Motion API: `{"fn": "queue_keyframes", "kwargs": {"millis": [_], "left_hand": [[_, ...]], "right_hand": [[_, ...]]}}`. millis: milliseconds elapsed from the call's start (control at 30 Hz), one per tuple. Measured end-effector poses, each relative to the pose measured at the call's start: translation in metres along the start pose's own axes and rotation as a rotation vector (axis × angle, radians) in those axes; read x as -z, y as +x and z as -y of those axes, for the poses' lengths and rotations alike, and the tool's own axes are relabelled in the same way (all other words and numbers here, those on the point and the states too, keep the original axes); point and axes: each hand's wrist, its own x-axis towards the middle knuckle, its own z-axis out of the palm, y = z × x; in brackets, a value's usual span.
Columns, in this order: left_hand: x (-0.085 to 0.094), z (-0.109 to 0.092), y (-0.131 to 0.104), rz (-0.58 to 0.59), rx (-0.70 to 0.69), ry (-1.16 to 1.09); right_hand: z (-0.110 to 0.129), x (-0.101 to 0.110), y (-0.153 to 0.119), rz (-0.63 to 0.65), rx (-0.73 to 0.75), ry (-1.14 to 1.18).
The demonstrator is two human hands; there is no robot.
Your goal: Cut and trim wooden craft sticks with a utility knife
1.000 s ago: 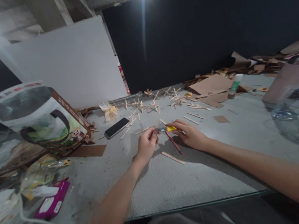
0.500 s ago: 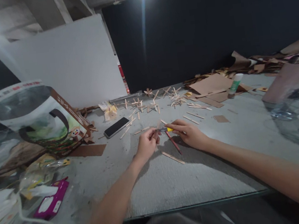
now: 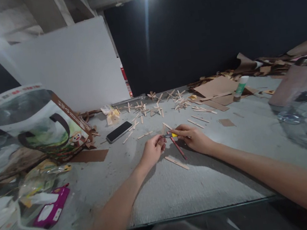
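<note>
In front of me, above the middle of the table, my right hand (image 3: 194, 136) is closed round a small yellow utility knife (image 3: 174, 135). Its grey metal end points left, toward the fingers of my left hand (image 3: 154, 147). Those fingers pinch a wooden stick (image 3: 163, 129), mostly hidden by the fingertips, and the knife's tip meets it there. Beneath the knife a dark red pencil (image 3: 180, 150) lies slanted on the table. Nearer to me is a loose wooden craft stick (image 3: 176, 163) with small dark marks.
Glued star-like stick shapes (image 3: 157, 109) and loose sticks spread behind the hands. A phone (image 3: 119, 131) lies to the left, near a big plastic bag (image 3: 44, 125) and a purple box (image 3: 52, 209). Cardboard (image 3: 218, 87), a glue stick (image 3: 241, 86) and a pink bottle (image 3: 293, 81) stand or lie right.
Both hands stay together at nearly the same spot, with the knife and stick shifted very slightly. The whole view has moved a few pixels.
</note>
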Motion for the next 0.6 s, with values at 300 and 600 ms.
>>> {"fn": "queue_keyframes", "kwargs": {"millis": [300,600], "left_hand": [[0.000,0.001,0.003,-0.102,-0.020,-0.099],[0.019,0.013,0.007,-0.187,0.009,0.312]], "right_hand": [[-0.007,0.003,0.001,-0.053,-0.090,-0.082],[0.003,0.006,0.004,-0.109,-0.242,-0.149]]}}
